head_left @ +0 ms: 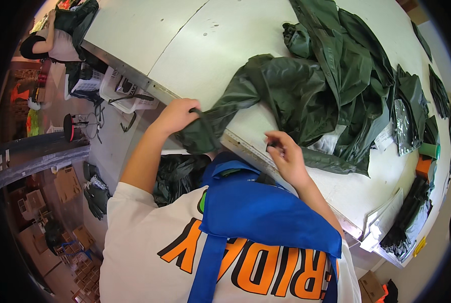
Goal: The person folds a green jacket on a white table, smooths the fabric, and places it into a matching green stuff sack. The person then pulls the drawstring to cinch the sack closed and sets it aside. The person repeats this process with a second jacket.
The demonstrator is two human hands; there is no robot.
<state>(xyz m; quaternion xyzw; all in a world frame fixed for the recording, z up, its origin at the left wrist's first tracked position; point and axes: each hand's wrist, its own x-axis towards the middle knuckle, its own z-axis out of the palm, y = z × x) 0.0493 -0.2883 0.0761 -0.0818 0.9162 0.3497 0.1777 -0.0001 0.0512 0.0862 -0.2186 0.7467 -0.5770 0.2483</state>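
A dark green raincoat (354,76) with a shiny surface lies crumpled across the white table. One of its sleeves (238,93) stretches left, and its end droops over the table's front edge. My left hand (179,116) is closed on that sleeve near its end. My right hand (289,157) is held above the table edge with curled fingers, beside the lower part of the coat. A small black thing shows between its thumb and fingers, too little of it to name.
A metal strip edges the white table (185,40). White baskets (115,91) stand beyond its left side, near a stool (70,127). Another person (59,45) handles dark cloth at far left. On the right lie bagged dark garments (406,131), papers (384,219) and an orange box (423,165).
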